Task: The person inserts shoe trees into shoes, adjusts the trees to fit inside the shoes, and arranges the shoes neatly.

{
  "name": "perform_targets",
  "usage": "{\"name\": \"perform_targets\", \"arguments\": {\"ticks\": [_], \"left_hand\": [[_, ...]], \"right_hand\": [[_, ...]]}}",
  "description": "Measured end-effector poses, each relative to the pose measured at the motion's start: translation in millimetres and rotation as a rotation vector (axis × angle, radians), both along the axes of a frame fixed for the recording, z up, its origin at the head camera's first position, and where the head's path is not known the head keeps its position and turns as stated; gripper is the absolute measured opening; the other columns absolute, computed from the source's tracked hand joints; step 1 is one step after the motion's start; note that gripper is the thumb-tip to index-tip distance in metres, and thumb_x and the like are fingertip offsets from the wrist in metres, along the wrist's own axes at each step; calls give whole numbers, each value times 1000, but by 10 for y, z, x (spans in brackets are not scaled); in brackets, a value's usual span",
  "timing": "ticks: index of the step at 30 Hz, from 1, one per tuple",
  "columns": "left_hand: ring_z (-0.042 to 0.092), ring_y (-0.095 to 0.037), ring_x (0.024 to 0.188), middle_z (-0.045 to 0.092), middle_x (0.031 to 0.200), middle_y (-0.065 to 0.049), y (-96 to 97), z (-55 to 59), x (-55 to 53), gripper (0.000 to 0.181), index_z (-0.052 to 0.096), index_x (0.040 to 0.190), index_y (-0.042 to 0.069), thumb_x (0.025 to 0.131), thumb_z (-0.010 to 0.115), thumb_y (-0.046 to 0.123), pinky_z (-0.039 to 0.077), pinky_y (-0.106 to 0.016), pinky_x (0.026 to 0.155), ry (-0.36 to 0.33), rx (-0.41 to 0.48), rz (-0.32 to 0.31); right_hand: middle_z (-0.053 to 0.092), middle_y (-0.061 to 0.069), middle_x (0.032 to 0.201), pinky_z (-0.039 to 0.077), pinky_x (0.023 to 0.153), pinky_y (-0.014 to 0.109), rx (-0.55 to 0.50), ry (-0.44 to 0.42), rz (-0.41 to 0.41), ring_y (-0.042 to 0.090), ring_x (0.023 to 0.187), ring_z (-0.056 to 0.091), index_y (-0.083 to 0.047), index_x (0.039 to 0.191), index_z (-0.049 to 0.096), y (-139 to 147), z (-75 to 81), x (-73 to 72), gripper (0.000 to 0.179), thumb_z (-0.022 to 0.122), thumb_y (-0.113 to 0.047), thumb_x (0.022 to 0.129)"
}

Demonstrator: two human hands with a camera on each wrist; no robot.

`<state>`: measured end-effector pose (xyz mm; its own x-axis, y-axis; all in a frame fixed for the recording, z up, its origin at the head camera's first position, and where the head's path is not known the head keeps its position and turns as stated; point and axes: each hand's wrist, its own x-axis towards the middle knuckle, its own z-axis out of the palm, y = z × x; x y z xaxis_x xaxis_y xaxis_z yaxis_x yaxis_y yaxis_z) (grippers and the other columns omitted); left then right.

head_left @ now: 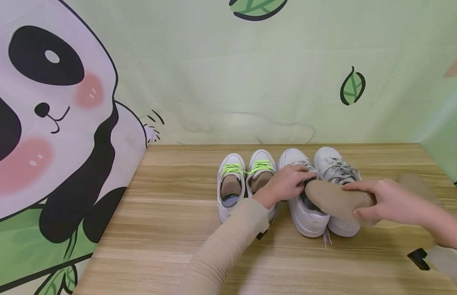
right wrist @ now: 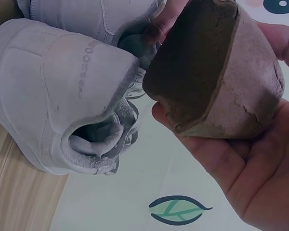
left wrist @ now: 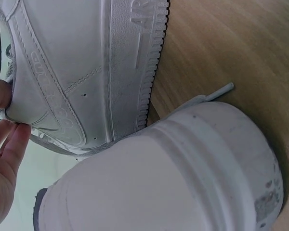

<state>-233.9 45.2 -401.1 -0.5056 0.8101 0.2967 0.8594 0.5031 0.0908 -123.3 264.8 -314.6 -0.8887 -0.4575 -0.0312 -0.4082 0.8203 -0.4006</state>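
In the head view my left hand (head_left: 287, 182) pinches the edge of the opening of a white sneaker (head_left: 310, 224). The left wrist view shows its thumb and fingers (left wrist: 15, 144) on that edge. A brown moulded-pulp shoe insert (head_left: 335, 196), gripped by my right hand (head_left: 396, 203), is tilted with its rounded toe end over the sneaker's opening. Seen from the right wrist, the insert (right wrist: 248, 79) is hollow, with a rough, cracked outside. Its mate, another white sneaker (head_left: 329, 157) with grey laces, stands just to the right, partly hidden by the insert.
Left of the grey-laced pair stand two smaller white sneakers (head_left: 225, 211) with neon-green laces and brown inserts inside. A blurred brown piece (head_left: 420, 188) lies behind my right hand. The wood-grain table (head_left: 151, 246) meets a green panda-printed backdrop (head_left: 198, 69).
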Motion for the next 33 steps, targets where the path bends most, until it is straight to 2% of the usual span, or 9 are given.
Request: {"name": "perform_targets", "arguments": {"ticks": [4, 6, 9, 10, 15, 20, 24, 27, 33], "left_hand": [[56, -15, 103, 58, 116, -2, 1, 2, -4, 40, 57, 119, 20, 81, 53, 9, 41, -24, 90, 2, -9, -3], [56, -15, 103, 58, 116, -2, 2, 5, 2, 40, 57, 119, 20, 81, 52, 9, 41, -24, 91, 6, -14, 0], [56, -15, 104, 57, 116, -2, 2, 11, 8, 41, 57, 119, 20, 81, 51, 8, 41, -24, 91, 4, -21, 5], [56, -16, 104, 57, 116, -2, 1, 13, 10, 41, 57, 119, 20, 80, 52, 7, 41, -24, 91, 2, -22, 6], [56, -16, 104, 57, 117, -2, -1, 18, 12, 42, 56, 120, 21, 80, 51, 7, 41, -25, 91, 0, -30, 9], [55, -17, 104, 57, 117, -2, -6, 17, 9, 43, 56, 120, 20, 80, 51, 7, 40, -25, 92, -1, -38, 6], [55, -17, 105, 56, 117, -3, -7, 21, 10, 42, 56, 120, 20, 80, 51, 7, 40, -26, 92, -4, -39, 2], [55, -17, 104, 56, 117, -3, -7, 26, 12, 41, 56, 120, 19, 81, 51, 7, 39, -26, 92, -10, -36, -3], [53, -14, 106, 56, 118, -2, -15, 32, 21, 38, 54, 122, 19, 85, 49, 10, 39, -25, 92, -28, -49, 3]], "right_hand": [[61, 11, 102, 36, 53, 18, -19, -5, 6, 1, 62, 43, -6, 116, 56, -35, -3, -13, 52, 71, -23, 69], [61, 13, 106, 37, 57, 19, -14, 9, 15, 3, 69, 46, -6, 115, 57, -44, -3, -21, 51, 72, -23, 69], [61, 12, 105, 38, 57, 19, -22, -7, 15, 3, 70, 47, -6, 115, 57, -54, -7, -39, 51, 72, -23, 69], [62, 12, 99, 38, 56, 19, -26, -17, 17, 3, 68, 47, -5, 115, 57, -55, -8, -46, 51, 72, -22, 69], [62, 11, 96, 35, 52, 19, -46, -53, 18, 0, 60, 41, -2, 116, 55, -57, -14, -77, 53, 71, -20, 69], [61, 14, 102, 37, 54, 19, -54, -67, 17, 1, 65, 44, -2, 115, 56, -59, -11, -103, 51, 71, -19, 70], [60, 6, 84, 35, 50, 19, -66, -99, 13, 0, 56, 40, -1, 116, 55, -64, 0, -122, 52, 70, -19, 70], [53, 0, 70, 33, 47, 20, -64, -127, 9, 0, 49, 35, 0, 117, 53, -64, 7, -136, 52, 69, -19, 71], [54, -1, 69, 33, 49, 20, -26, -130, 12, 1, 50, 35, 1, 117, 53, -61, 10, -153, 53, 69, -19, 70]]}}
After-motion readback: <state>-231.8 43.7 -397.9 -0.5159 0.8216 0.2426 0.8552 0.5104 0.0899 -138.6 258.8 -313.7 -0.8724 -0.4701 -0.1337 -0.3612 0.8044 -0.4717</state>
